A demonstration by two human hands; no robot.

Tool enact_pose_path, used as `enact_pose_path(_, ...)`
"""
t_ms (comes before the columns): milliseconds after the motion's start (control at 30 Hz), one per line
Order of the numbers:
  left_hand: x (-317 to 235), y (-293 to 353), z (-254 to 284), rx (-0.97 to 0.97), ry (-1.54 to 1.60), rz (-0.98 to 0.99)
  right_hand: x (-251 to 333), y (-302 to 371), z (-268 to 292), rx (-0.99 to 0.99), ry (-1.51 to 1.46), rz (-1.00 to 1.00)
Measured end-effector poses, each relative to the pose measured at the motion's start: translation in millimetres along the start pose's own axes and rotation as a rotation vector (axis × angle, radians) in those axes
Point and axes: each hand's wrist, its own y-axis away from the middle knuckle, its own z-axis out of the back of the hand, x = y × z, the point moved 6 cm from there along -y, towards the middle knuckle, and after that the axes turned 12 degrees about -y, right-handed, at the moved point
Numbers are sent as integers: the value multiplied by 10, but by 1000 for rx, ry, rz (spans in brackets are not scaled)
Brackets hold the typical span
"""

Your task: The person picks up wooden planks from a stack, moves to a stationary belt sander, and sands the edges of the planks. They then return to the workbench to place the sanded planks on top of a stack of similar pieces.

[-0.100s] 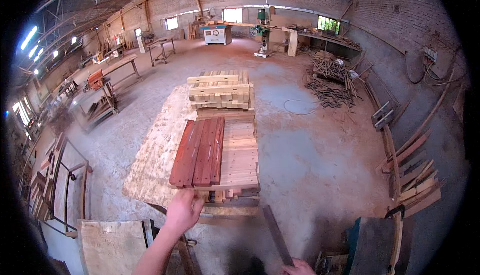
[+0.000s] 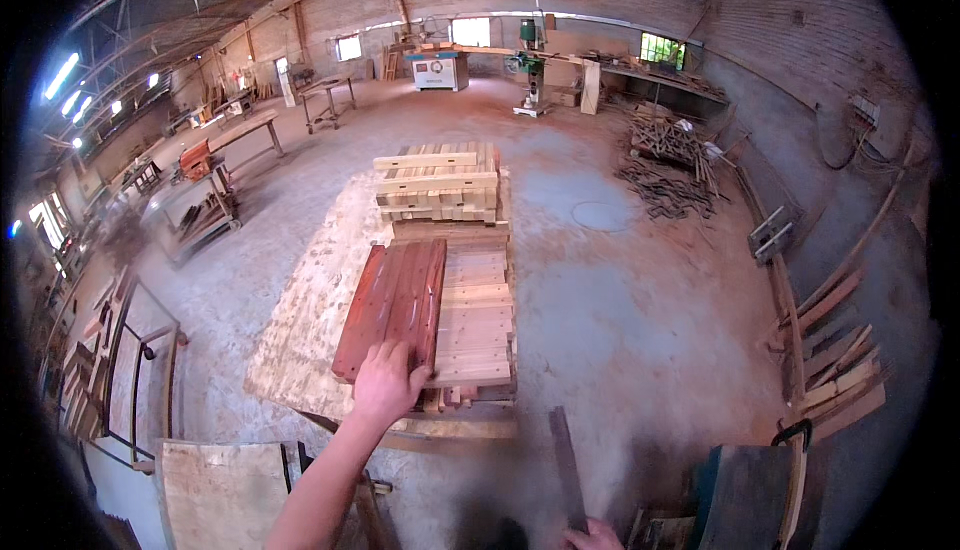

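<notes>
red boards (image 2: 405, 285): probably stiff, fairly heavy, best held by ends; left hand (image 2: 388, 380) over near end, grip unclear; right hand (image 2: 595, 535) grasps dark strip (image 2: 566, 458).

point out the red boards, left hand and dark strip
red boards (image 2: 397, 292): head view, on their top faces
left hand (image 2: 389, 382): head view, on its back
dark strip (image 2: 568, 466): head view, around mid-length

Slats (image 2: 400, 290) on worktable (image 2: 300, 320), planks (image 2: 475, 325) at three o'clock
Stacked rails (image 2: 430, 183) at twelve; scrap-wood pile (image 2: 665, 155) beyond, at two.
</notes>
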Motion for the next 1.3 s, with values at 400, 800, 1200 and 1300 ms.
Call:
enact_pose_path(400,-295,-540,-581,107,-276,109,-643,-518,1005,-163,-68,213)
enact_pose_path(800,-572,-686,-696,161,-129,254,-442,-425,884,-116,-81,188)
enact_pose_path(1200,-799,1094,-40,377,1851,495,-1098,16,739,-248,139,396)
enact_pose_path(1300,-823,1573,-309,528,1649,652,-1333,362,457,-346,19,228)
